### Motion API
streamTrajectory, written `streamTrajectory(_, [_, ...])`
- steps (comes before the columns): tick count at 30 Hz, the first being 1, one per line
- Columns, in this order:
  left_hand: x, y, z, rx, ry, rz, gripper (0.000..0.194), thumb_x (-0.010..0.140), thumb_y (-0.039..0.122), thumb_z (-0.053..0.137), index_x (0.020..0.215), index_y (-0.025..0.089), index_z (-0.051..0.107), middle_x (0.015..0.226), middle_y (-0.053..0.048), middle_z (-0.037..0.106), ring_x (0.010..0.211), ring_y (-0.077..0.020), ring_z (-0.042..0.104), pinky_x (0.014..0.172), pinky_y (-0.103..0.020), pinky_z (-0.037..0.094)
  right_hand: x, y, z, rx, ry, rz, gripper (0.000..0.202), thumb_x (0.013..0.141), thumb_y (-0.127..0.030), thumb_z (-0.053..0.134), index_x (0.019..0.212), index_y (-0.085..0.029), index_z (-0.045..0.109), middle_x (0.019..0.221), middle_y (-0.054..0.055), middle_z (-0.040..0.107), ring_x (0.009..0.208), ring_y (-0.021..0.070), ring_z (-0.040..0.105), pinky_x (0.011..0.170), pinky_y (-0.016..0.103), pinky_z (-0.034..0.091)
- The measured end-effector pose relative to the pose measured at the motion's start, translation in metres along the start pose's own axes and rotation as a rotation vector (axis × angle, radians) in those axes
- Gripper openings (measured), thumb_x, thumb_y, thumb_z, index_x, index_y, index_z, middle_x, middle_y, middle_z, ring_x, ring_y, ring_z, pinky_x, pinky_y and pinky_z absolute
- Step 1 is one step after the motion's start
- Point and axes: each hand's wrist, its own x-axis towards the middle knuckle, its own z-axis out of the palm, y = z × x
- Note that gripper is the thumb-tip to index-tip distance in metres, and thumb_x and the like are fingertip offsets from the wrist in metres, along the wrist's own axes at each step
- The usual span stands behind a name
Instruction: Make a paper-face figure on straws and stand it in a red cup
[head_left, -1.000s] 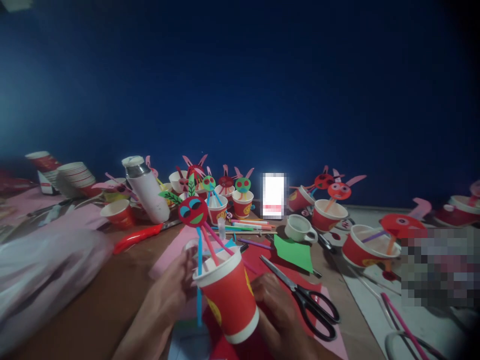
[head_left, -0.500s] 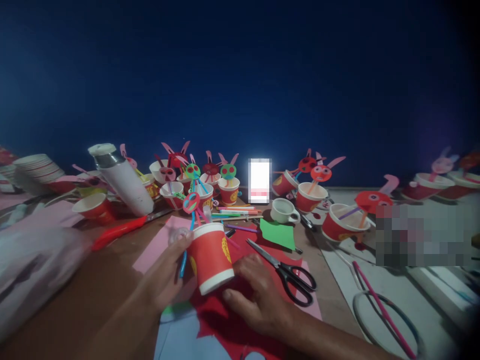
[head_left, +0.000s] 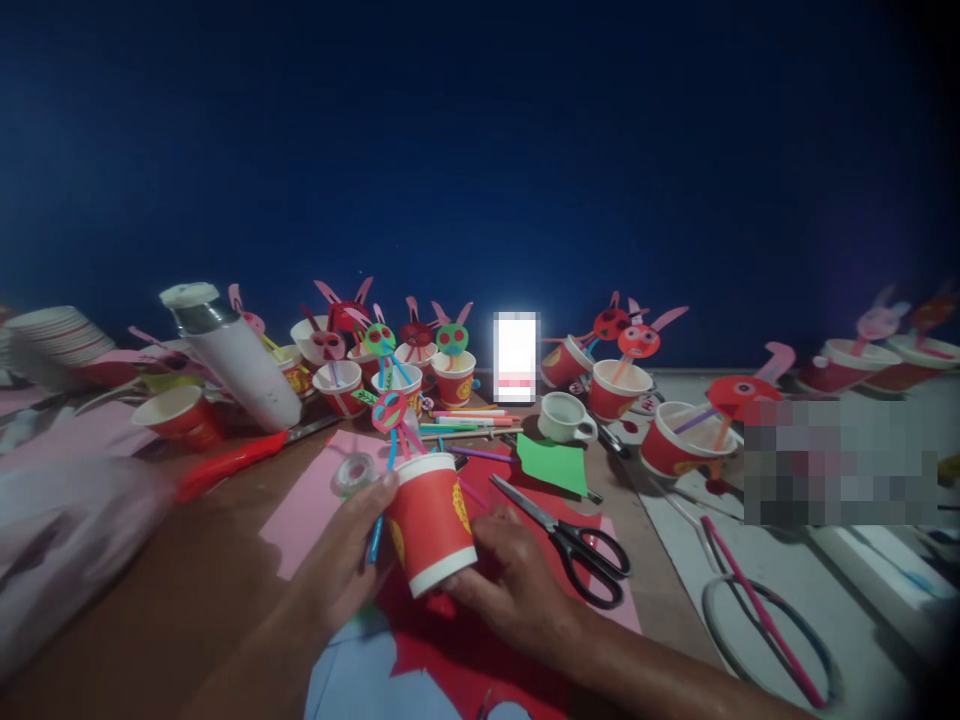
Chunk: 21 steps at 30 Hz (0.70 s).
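A red paper cup (head_left: 431, 520) with yellow patches is tilted in front of me. My left hand (head_left: 349, 550) is closed on its left side, near the rim. Against its lower right side, my right hand (head_left: 517, 570) has its thumb by the base and its fingers bent behind. A round red-and-green paper face (head_left: 388, 412) shows above the rim on blue and pink straws. The end of a blue straw (head_left: 375, 540) hangs beside my left fingers. Below lies red paper (head_left: 480, 630); black-handled scissors (head_left: 589, 560) rest right of my right hand.
Several cups with paper bunny faces (head_left: 454, 380) stand along the back. A bright phone (head_left: 515, 355), a white mug (head_left: 564, 418), green paper (head_left: 553, 465) and a tape roll (head_left: 355, 473) are nearby. To the left are a white flask (head_left: 236, 360) and a plastic bag (head_left: 75, 540).
My right hand has closed in on the lower right side of the cup. The cup has shifted slightly right and down, and the tape roll shows more fully.
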Motion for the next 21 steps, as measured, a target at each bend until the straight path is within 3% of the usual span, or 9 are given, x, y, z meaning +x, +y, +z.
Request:
streamTrajectory(6, [-0.01, -0.001, 0.002, 0.046, -0.031, 0.037, 0.032, 0.076, 0.027, 0.07, 0.105, 0.014, 0.065, 0.088, -0.007, 0.075, 0.08, -0.0233, 0.071, 0.069, -0.028, 0.058, -0.002, 0.004, 0.003, -0.048, -0.005, -0.047, 0.031, 0.079, -0.034, 0.059, 0.056, -0.018, 0.045, 0.054, -0.001, 0.05, 0.055, 0.013, 0.04, 0.061, 0.029, 0.03])
streamTrajectory(11, [-0.012, 0.0, 0.002, 0.155, 0.003, 0.18, 0.054, 0.063, 0.033, 0.078, 0.112, 0.015, 0.062, 0.093, -0.009, 0.074, 0.08, -0.0247, 0.07, 0.063, -0.026, 0.056, -0.004, 0.003, 0.003, -0.053, -0.105, -0.085, 0.02, 0.082, -0.034, 0.057, 0.072, -0.017, 0.059, 0.064, 0.001, 0.058, 0.061, 0.0145, 0.048, 0.068, 0.03, 0.036])
streamTrajectory(17, [-0.007, 0.001, -0.022, 0.419, 0.207, 0.476, 0.074, 0.059, 0.041, 0.075, 0.124, 0.012, 0.053, 0.114, -0.013, 0.067, 0.103, -0.0308, 0.063, 0.082, -0.031, 0.053, -0.012, 0.013, -0.002, 0.004, -0.114, -0.008, 0.033, 0.078, -0.034, 0.062, 0.107, -0.018, 0.061, 0.084, 0.006, 0.064, 0.078, 0.0195, 0.059, 0.07, 0.028, 0.045])
streamTrajectory(21, [-0.005, 0.0, -0.032, 0.485, 0.274, 0.553, 0.07, 0.061, 0.036, 0.072, 0.124, 0.012, 0.052, 0.125, -0.013, 0.062, 0.114, -0.0288, 0.057, 0.089, -0.028, 0.05, -0.015, 0.018, 0.002, -0.033, -0.135, 0.013, 0.021, 0.081, -0.036, 0.06, 0.094, -0.021, 0.066, 0.079, 0.005, 0.065, 0.075, 0.0193, 0.06, 0.067, 0.027, 0.046])
